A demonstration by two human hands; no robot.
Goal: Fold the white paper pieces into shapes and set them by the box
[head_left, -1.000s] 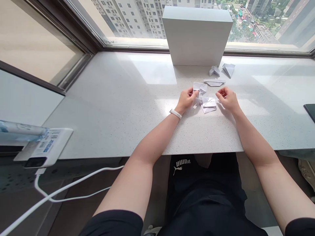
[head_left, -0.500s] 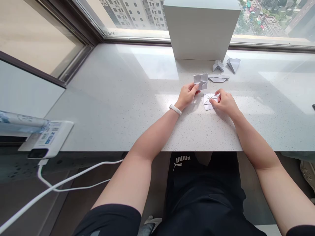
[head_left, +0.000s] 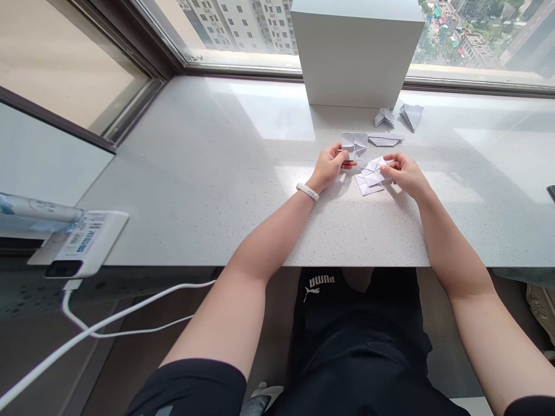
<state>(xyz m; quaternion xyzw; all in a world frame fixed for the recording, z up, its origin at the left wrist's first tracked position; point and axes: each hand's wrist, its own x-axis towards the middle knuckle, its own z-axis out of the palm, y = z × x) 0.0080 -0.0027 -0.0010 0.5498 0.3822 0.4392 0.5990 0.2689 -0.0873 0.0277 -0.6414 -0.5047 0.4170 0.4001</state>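
Between the thumb and fingers of my left hand point(head_left: 333, 164) is a folded paper square point(head_left: 355, 144), tilted up above the counter. My right hand point(head_left: 403, 173) pinches the right corner of a second, creased paper piece point(head_left: 373, 170), which is raised at an angle. Beneath it another folded paper point(head_left: 364, 186) lies on the counter, partly covered. Just behind the hands lies a flat folded paper strip point(head_left: 385, 140). Farther back are a pleated paper shape point(head_left: 384, 118) and a pointed folded paper point(head_left: 411, 117).
A large white box point(head_left: 355, 63) stands at the window behind the papers. On the left, a white power bank point(head_left: 89, 242) with a plugged-in cable point(head_left: 143, 301) sits at the front edge of the speckled counter point(head_left: 195, 190). A dark object point(head_left: 551, 192) is at the far right.
My right hand has lifted and turned the creased paper piece off the paper beneath, shifting slightly right and back. My left hand still holds its square, now spread a little wider.
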